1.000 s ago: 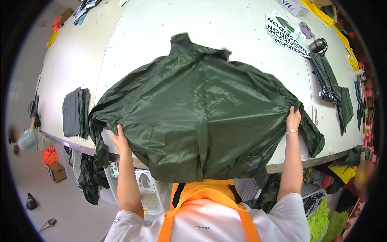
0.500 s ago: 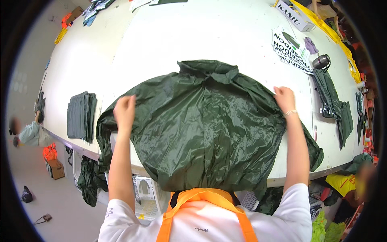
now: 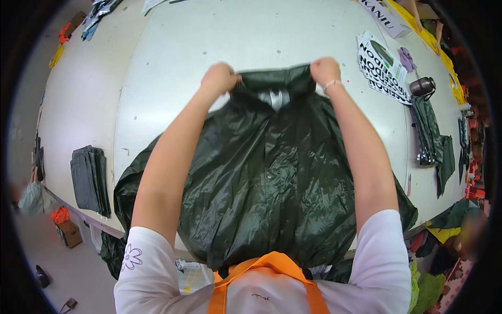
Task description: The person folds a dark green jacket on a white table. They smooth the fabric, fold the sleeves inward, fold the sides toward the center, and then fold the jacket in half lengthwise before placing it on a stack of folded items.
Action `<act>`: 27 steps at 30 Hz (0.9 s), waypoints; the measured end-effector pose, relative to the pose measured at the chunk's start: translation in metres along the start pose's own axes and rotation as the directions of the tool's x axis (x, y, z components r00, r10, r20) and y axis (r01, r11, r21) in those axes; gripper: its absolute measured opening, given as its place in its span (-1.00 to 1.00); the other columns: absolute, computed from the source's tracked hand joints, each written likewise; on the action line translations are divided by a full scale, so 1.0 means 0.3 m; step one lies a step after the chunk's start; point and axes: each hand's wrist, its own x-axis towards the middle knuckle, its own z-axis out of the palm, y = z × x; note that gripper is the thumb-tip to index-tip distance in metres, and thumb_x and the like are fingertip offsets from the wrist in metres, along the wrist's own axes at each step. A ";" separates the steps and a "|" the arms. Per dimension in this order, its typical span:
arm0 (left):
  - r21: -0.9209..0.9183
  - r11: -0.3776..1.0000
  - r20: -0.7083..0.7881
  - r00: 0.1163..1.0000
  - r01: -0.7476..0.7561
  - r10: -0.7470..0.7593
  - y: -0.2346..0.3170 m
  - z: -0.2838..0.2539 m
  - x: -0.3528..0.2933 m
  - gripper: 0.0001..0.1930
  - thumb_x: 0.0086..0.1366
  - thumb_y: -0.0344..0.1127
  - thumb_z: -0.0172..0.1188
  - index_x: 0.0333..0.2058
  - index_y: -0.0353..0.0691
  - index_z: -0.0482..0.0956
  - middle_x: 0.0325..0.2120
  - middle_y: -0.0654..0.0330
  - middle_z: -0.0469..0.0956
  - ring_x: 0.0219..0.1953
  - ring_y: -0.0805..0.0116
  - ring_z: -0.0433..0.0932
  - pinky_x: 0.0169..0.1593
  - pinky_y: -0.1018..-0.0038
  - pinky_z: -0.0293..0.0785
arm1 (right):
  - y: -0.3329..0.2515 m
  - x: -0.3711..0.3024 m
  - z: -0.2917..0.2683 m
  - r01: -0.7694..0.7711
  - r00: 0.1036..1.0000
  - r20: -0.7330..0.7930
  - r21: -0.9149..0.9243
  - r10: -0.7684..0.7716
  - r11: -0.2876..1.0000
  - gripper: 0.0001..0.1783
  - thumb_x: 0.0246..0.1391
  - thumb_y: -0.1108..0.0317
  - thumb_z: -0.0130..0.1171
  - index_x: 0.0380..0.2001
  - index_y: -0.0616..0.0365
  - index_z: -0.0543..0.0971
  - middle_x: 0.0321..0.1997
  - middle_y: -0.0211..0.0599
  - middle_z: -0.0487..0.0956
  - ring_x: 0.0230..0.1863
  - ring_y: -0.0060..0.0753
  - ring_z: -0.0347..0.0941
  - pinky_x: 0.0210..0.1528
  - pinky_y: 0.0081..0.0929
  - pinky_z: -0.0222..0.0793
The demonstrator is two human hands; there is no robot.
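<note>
A dark green rain jacket (image 3: 266,172) lies spread over the near part of the white table, its front facing up and its lower hem at my orange apron. My left hand (image 3: 219,79) is closed on the left end of its collar (image 3: 274,79). At the collar's right end, my right hand (image 3: 325,72) grips the fabric too. The collar stretches between both hands, and a pale label (image 3: 274,98) shows inside the neck. My forearms cover parts of the shoulders and sleeves.
Folded dark green garments (image 3: 90,180) are stacked at the left. Printed sheets (image 3: 384,68), a purple cloth (image 3: 407,59), a dark flask (image 3: 422,86) and more folded green garments (image 3: 426,131) lie along the right side. A white box (image 3: 387,20) stands far right. Other people are at both table sides.
Both hands have moved up and inward from the sleeves to the collar and now grip its ends. The collar is pulled up and opened, showing the label inside.
</note>
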 end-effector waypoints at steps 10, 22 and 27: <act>-0.095 0.900 -0.786 0.587 -0.426 0.195 0.008 0.286 0.040 -0.43 0.18 -0.40 0.10 0.18 -0.34 0.19 -0.15 0.06 0.50 -0.23 0.31 0.50 -0.20 0.44 0.44 | 0.102 -0.062 0.203 -0.185 0.981 0.153 0.514 0.123 0.838 -0.62 0.08 0.32 0.09 -0.02 0.16 0.48 -0.18 -0.12 0.60 -0.12 -0.14 0.53 -0.03 -0.33 0.40; -0.218 0.930 -0.437 0.882 -0.297 0.179 0.158 0.451 -0.204 -0.63 0.14 -0.31 0.22 -0.07 -0.27 0.49 -0.13 0.07 0.47 -0.19 0.15 0.49 -0.11 0.37 0.42 | 1.099 -0.483 -0.265 -0.362 0.865 -0.457 -0.281 0.207 0.889 -0.54 -0.01 0.42 0.10 0.01 0.29 0.43 0.17 0.19 0.30 0.21 0.11 0.19 0.27 -0.22 0.09; -0.152 0.931 -0.517 0.829 -0.332 0.211 0.156 0.548 -0.133 -0.64 0.13 -0.32 0.25 -0.09 -0.34 0.51 -0.14 0.02 0.50 -0.11 0.14 0.52 -0.03 0.40 0.40 | 1.782 -0.724 -0.473 -0.719 0.682 -0.355 -0.483 0.640 0.499 -0.45 0.02 0.35 -0.03 0.14 0.25 0.31 0.27 0.05 0.23 0.34 -0.14 0.07 0.31 -0.33 0.07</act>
